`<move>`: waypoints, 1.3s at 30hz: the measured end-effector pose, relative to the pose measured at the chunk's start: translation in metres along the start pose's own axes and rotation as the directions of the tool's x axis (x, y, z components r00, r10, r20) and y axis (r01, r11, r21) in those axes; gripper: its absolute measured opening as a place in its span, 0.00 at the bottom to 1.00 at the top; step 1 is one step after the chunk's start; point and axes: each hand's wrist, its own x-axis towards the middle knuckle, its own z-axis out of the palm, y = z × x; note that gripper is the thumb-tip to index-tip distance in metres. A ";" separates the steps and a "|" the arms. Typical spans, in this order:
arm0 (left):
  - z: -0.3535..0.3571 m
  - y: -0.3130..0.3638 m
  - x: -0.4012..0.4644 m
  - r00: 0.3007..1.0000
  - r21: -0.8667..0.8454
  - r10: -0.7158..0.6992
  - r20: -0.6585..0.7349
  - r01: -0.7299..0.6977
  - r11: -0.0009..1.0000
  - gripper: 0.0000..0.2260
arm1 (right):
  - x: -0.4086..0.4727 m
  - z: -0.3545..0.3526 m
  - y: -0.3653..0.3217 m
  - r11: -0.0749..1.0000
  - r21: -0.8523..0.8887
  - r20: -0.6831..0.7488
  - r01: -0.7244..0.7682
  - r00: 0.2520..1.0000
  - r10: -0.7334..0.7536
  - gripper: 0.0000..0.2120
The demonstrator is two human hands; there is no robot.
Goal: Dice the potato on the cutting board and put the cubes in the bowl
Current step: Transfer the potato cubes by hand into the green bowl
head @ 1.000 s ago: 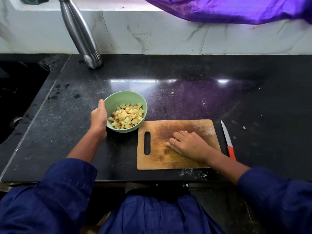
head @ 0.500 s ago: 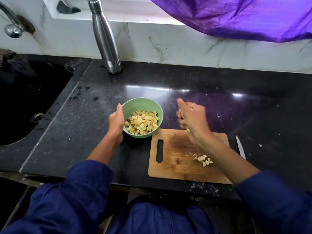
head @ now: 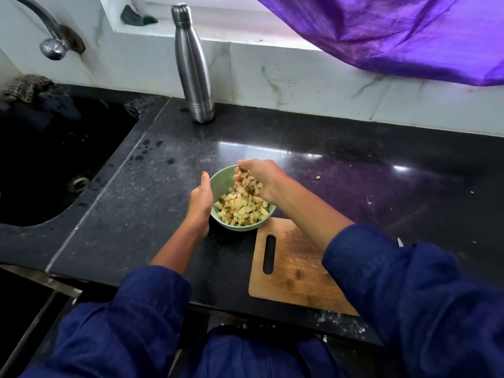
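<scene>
Kitchen, black speckled stone counter [head: 341,165] w/ white marble-look backsplash behind. Far left: dark sink [head: 54,165] set into the counter, drain visible, chrome tap [head: 51,45] on the wall above it, checked cloth [head: 27,87] bunched at the sink's back corner. Water drops on the counter just right of the sink edge. Steel bottle [head: 195,66] stands upright at the back, against the backsplash. Purple cloth [head: 395,34] hangs across the top right.

Center: left hand [head: 201,199] sits against the left outer wall of the green bowl [head: 222,181], thumb up along the rim; grip looks like a steadying cup round the bowl's side, fingers on the far side hidden. Bowl holds a heap of potato cubes [head: 240,210], pale yellow, some w/ brown skin bits. Right hand [head: 261,178] is over the bowl, palm side down, fingers loosely cupped round a handful of cubes, some blurred between hand and heap.

Right of the bowl & nearer the person: wooden cutting board [head: 291,268] w/ slot handle, its top-left corner just beside the bowl, partly covered by the right forearm. A few small scraps at the board's right, by the sleeve. Knife [head: 400,242]: only the blade tip shows past the blue sleeve [head: 409,290]. Stray potato bit [head: 317,177] on the counter, right of the hand.
</scene>
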 end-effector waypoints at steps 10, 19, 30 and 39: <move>0.000 0.004 0.003 1.000 -0.016 0.026 0.000 -0.026 1.000 0.20 | 0.000 0.006 -0.012 0.893 -0.420 0.091 0.160 0.987 -0.134 0.16; 0.002 0.002 0.006 0.999 0.015 0.046 0.024 -0.047 0.999 0.22 | 0.014 0.012 -0.003 0.580 -0.663 0.178 0.474 0.852 -0.492 0.26; 0.004 0.002 0.006 0.995 0.028 0.084 0.050 -0.085 0.996 0.20 | -0.012 -0.027 -0.008 0.737 -0.450 0.373 0.504 0.856 -0.358 0.21; 0.003 -0.004 0.005 0.984 0.084 0.178 0.033 -0.180 0.980 0.15 | -0.073 -0.149 0.074 0.639 -0.715 -0.149 0.283 0.831 -0.536 0.10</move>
